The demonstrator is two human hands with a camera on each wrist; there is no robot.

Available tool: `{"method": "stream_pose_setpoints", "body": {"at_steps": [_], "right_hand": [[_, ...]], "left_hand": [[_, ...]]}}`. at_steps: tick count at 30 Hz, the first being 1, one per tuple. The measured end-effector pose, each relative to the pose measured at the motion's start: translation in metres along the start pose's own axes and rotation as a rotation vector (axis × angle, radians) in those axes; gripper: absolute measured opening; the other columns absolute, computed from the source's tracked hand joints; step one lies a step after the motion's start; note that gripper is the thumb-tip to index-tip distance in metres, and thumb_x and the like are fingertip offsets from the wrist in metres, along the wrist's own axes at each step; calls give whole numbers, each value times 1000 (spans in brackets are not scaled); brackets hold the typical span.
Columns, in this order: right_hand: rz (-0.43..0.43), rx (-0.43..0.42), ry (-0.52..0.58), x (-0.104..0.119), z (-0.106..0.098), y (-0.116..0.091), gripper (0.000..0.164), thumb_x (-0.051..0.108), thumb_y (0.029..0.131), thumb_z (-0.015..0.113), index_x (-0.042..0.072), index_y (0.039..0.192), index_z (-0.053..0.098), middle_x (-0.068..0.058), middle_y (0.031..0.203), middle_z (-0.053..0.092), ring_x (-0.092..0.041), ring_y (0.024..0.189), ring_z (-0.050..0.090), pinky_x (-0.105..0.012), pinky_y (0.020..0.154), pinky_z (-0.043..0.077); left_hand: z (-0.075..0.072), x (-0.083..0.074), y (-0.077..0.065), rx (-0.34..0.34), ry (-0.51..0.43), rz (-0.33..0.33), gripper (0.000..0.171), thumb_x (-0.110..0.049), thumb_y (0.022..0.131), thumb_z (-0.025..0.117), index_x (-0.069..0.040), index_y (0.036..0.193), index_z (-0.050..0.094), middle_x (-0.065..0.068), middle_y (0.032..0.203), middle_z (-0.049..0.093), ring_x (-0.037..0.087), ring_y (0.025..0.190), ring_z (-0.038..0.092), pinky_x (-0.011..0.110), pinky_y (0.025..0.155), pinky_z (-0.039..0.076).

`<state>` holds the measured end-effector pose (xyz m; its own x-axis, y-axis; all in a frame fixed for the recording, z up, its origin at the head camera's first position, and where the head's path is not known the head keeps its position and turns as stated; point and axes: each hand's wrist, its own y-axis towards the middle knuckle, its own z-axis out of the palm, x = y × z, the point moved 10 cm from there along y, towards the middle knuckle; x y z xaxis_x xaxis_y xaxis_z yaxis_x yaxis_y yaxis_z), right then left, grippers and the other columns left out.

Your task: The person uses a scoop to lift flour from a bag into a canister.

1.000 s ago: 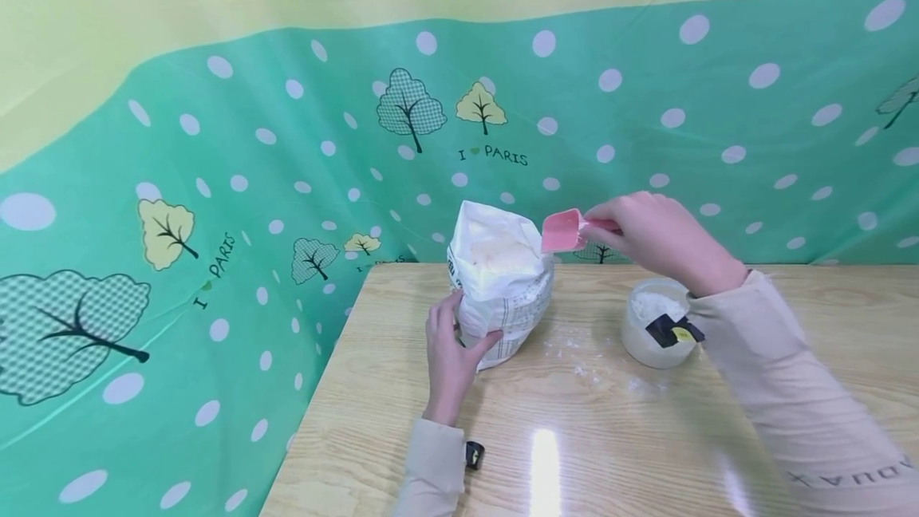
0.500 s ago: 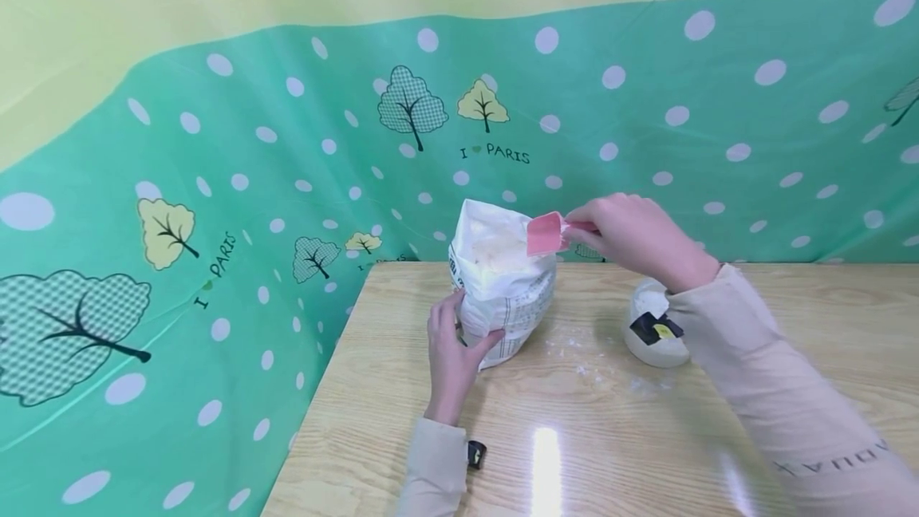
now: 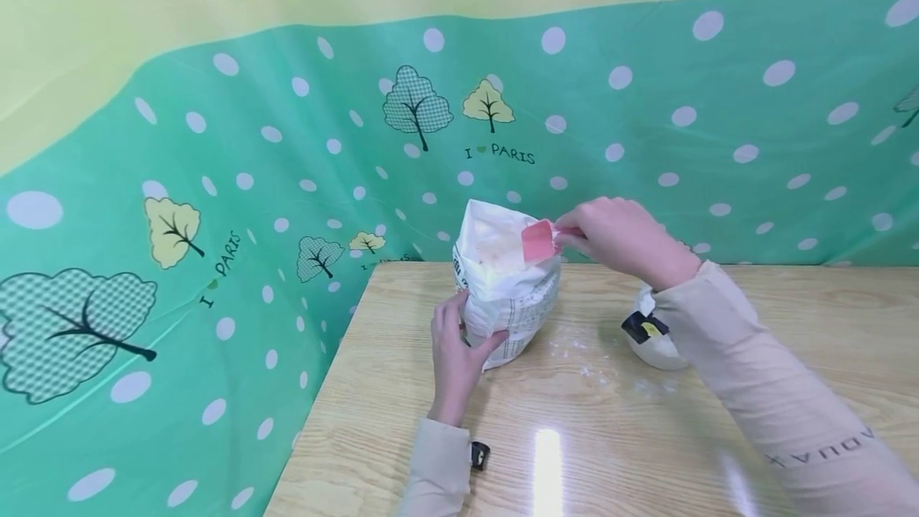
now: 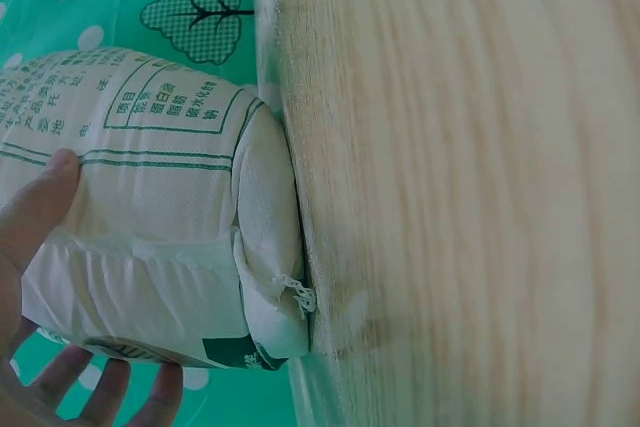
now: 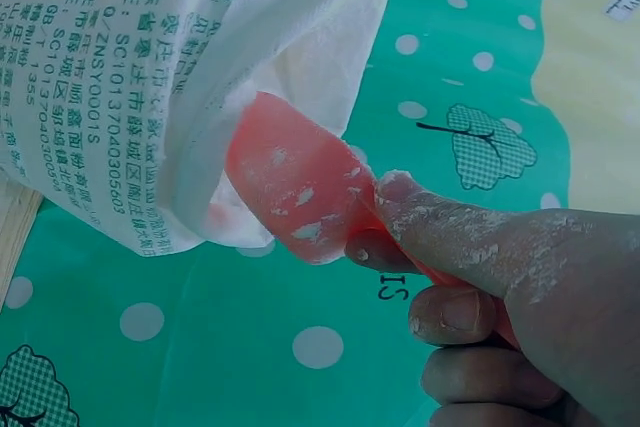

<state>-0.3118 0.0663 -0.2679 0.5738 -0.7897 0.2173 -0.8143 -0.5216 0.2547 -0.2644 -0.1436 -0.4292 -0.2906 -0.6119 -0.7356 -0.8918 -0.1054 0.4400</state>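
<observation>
An open white flour bag (image 3: pixel 530 311) with green print stands near the table's back left; its printed side also shows in the left wrist view (image 4: pixel 150 202). My left hand (image 3: pixel 456 365) holds the bag low, thumb on the front and fingers round the side. With my right hand (image 3: pixel 623 236) I grip the handle of a pink scoop (image 3: pixel 538 241) at the bag's right rim. In the right wrist view the scoop's blade (image 5: pixel 295 182) is at the bag mouth, dusted with white powder. Powder also coats my right thumb (image 5: pixel 450 232).
A whitish round container (image 3: pixel 656 352) stands to the right, partly hidden by my right sleeve. Spilled white powder (image 3: pixel 592 373) lies on the wooden table (image 3: pixel 610 453) between it and the bag. A green dotted cloth (image 3: pixel 323 182) hangs behind and to the left.
My right hand has moved left with the scoop, from just off the bag's right edge to over its mouth. The left hand keeps its hold on the bag.
</observation>
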Motion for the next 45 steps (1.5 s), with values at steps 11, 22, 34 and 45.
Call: {"method": "stream_pose_setpoints", "body": {"at_steps": [11, 22, 34, 45], "right_hand": [[-2, -19, -98, -1, 2, 0, 33, 7, 93, 63, 19, 64, 57, 2, 60, 46, -17, 57, 41, -27, 49, 30], [-37, -25, -237, 18, -3, 1, 21, -7, 79, 72, 13, 84, 76, 0, 76, 71, -17, 60, 55, -35, 54, 53], [-66, -19, -287, 28, 3, 5, 35, -17, 76, 54, 15, 66, 64, 4, 57, 48, -15, 54, 35, -28, 44, 38], [-61, -24, -328, 30, 14, 10, 39, -18, 75, 47, 16, 56, 47, 3, 54, 32, -14, 53, 28, -25, 45, 21]], "left_hand": [[3, -2, 0, 3, 17, 3, 84, -33, 70, 89, -13, 141, 49, 6, 130, 50, 26, 115, 50, 40, 89, 55], [3, -2, 1, 1, 24, 13, 84, -34, 70, 89, -14, 141, 49, 6, 130, 50, 29, 115, 50, 41, 89, 55], [2, 1, 0, 18, 24, -14, 84, -36, 71, 88, -17, 142, 48, 4, 132, 49, 21, 119, 47, 39, 92, 55], [0, 1, 0, 3, 26, -2, 83, -35, 71, 89, -16, 141, 49, 5, 132, 49, 22, 117, 48, 40, 90, 55]]}}
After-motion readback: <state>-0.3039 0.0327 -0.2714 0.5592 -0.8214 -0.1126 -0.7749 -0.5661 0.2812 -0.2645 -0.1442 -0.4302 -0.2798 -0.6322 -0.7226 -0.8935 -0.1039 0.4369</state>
